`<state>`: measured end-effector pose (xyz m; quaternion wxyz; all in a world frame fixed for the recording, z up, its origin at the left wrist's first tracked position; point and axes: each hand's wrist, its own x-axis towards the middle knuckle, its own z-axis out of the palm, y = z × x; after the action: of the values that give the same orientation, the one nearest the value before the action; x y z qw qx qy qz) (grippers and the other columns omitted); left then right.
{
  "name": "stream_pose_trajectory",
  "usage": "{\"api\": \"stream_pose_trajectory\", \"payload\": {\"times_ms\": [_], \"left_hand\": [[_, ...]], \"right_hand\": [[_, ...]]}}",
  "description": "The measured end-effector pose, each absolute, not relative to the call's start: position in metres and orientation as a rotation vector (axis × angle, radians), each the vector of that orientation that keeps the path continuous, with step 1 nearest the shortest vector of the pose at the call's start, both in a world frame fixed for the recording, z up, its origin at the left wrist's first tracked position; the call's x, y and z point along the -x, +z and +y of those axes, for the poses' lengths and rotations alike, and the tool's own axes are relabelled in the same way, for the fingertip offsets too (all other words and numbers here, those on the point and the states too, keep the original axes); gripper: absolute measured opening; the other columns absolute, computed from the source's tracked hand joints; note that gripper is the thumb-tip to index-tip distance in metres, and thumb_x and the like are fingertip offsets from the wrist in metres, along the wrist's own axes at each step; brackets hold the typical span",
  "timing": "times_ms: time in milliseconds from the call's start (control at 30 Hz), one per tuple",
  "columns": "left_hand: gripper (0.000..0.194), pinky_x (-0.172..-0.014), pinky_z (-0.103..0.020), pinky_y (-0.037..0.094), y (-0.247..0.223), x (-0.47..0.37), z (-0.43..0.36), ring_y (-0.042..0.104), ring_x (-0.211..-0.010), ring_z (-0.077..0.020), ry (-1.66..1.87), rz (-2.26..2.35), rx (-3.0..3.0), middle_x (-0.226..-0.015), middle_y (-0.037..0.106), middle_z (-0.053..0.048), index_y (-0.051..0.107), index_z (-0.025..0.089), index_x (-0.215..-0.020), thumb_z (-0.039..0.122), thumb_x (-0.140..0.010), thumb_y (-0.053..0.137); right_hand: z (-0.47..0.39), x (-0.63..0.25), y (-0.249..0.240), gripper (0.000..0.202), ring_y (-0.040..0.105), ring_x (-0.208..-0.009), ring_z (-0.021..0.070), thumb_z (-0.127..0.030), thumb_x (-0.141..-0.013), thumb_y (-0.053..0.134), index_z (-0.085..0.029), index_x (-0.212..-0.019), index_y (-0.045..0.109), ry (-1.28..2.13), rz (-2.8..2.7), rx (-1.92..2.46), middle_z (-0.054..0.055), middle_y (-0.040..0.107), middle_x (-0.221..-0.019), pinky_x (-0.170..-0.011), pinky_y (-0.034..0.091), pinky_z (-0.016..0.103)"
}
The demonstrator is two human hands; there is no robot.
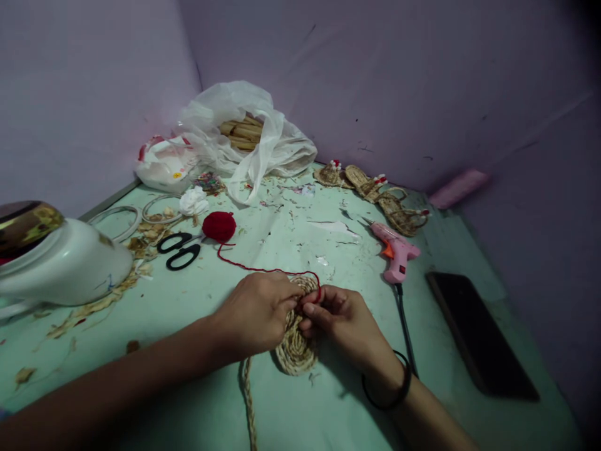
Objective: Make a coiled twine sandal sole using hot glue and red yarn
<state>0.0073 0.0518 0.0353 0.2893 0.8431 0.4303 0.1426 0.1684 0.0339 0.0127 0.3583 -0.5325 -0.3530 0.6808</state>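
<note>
A small sole of coiled, braided straw (297, 354) is between my hands, just above or on the table. My left hand (260, 310) is closed on its left edge, fingers bent over the upper part. With thumb and fingers pinched, my right hand (342, 319) holds red yarn (320, 291) against the sole's right side; a black band circles that wrist. The yarn runs back to a red yarn ball (219, 226) on the table. A loose straw braid (248, 401) hangs down below my left hand. My fingers hide the sole's middle.
Black-handled scissors (181, 250) lie beside the yarn ball. At right are a pink glue gun (397, 250) with its cord and a dark phone (481, 335). Small straw sandals (399, 213) and a plastic bag (263, 144) stand along the wall. A white pitcher (79, 263) lies left.
</note>
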Motion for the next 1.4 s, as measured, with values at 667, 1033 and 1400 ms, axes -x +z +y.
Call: {"api": "stream_pose_trajectory", "payload": {"times_ms": [667, 1033, 1400], "left_hand": [[0.009, -0.061, -0.028, 0.038, 0.024, -0.020, 0.046, 0.051, -0.065, -0.0155, 0.251, 1.327, -2.217, -0.071, 0.057, -0.002, 0.047, 0.019, -0.071, 0.017, -0.075, 0.040], [0.020, -0.055, -0.025, 0.035, 0.026, -0.014, 0.045, 0.050, -0.059, -0.0128, 0.442, 1.340, -2.043, -0.065, 0.059, -0.001, 0.058, 0.018, -0.070, 0.026, -0.079, 0.043], [0.029, -0.058, -0.030, 0.034, 0.032, -0.034, 0.046, 0.057, -0.067, -0.0201, -0.075, 1.428, -2.322, -0.073, 0.063, -0.005, 0.054, 0.020, -0.074, 0.029, -0.086, 0.029]], "right_hand": [[0.034, -0.171, 0.010, 0.028, 0.056, -0.042, 0.0077, -0.024, -0.050, 0.078, -0.015, -0.056, 0.052, 1.728, -0.966, 1.352, -0.003, 0.060, -0.047, -0.043, 0.043, 0.018], [0.037, -0.170, 0.014, 0.039, 0.057, -0.038, 0.0097, -0.029, -0.040, 0.084, -0.014, -0.054, 0.052, 1.784, -0.781, 1.374, 0.000, 0.061, -0.042, -0.043, 0.047, 0.020], [0.032, -0.167, 0.012, 0.035, 0.054, -0.036, 0.0081, -0.023, -0.040, 0.082, -0.015, -0.052, 0.050, 1.706, -0.785, 1.377, -0.003, 0.060, -0.043, -0.041, 0.045, 0.019]]}}
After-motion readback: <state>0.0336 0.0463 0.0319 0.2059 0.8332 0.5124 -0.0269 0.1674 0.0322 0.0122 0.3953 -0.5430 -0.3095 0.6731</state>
